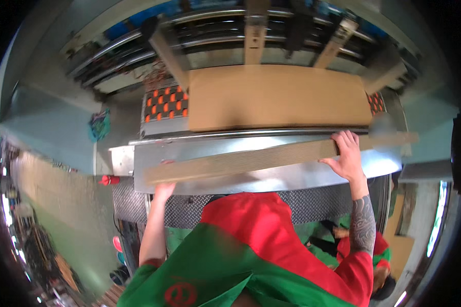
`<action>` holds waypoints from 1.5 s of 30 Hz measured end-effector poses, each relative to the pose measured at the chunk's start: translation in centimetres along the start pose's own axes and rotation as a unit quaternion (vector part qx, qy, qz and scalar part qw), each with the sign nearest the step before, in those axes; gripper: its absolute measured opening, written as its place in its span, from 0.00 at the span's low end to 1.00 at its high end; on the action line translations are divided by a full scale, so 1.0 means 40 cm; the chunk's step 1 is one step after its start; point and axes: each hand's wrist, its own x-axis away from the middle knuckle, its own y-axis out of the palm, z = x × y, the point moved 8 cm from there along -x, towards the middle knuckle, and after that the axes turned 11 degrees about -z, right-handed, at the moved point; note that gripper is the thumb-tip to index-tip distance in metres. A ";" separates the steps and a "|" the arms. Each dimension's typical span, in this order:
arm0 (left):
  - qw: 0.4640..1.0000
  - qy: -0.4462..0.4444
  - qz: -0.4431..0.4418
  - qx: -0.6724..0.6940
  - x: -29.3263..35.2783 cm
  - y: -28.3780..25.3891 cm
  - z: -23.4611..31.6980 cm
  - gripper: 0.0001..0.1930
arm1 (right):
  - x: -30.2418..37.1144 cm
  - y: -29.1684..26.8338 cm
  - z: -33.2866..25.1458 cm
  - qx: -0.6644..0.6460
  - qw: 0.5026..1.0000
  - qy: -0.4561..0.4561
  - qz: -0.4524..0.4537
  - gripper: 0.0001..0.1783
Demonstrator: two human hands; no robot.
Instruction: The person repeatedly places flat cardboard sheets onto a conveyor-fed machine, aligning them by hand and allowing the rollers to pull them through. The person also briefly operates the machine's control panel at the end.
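Observation:
A stack of flat cardboard sheets [251,161], its layered edges facing me, spans both my hands above a shiny metal feed table [225,185]. My left hand [165,188] grips the stack near its left end, with most of its fingers hidden behind the cardboard. Toward the other end, my right hand [347,154] is wrapped over the top edge, its thumb on the near side. The stack tilts, its right end farther from me than its left. Beyond it, a large brown cardboard sheet [276,97] lies flat on the machine's bed.
Orange rollers [166,104] flank the flat sheet, under metal bars and upright guides [255,36]. A red knob [109,179] sits at the left of the feed table. Diamond-plate flooring [312,204] runs before me. Another person [381,256] is low at the right, behind my arm.

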 end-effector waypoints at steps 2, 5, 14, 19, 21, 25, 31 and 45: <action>0.964 0.031 -0.023 -0.262 -0.041 0.029 0.032 0.27 | -0.020 0.025 -0.010 -0.001 0.999 0.011 -0.041 0.42; 0.995 -0.001 -0.048 -0.092 -0.060 0.019 0.007 0.31 | -0.032 0.055 -0.011 0.020 0.992 0.053 -0.110 0.42; 0.907 0.045 0.118 0.403 -0.051 -0.080 0.073 0.34 | -0.072 0.061 -0.031 0.054 0.985 0.103 -0.126 0.59; 0.936 0.081 0.067 0.337 -0.146 0.029 0.185 0.46 | -0.109 0.063 -0.049 0.026 0.989 0.088 -0.114 0.57; 0.933 0.084 0.064 0.345 -0.157 0.034 0.206 0.46 | -0.120 0.077 -0.051 0.048 0.986 0.091 -0.131 0.54; 0.925 0.105 0.012 0.366 -0.165 0.056 0.228 0.44 | -0.120 0.070 -0.053 0.048 0.991 0.082 -0.096 0.42; 0.895 0.115 0.173 0.394 -0.137 0.075 0.120 0.40 | -0.092 0.072 -0.040 0.023 0.994 0.056 -0.090 0.38; 0.844 0.241 0.324 0.354 -0.019 0.008 0.028 0.30 | -0.005 -0.045 -0.072 0.012 0.997 0.061 -0.043 0.45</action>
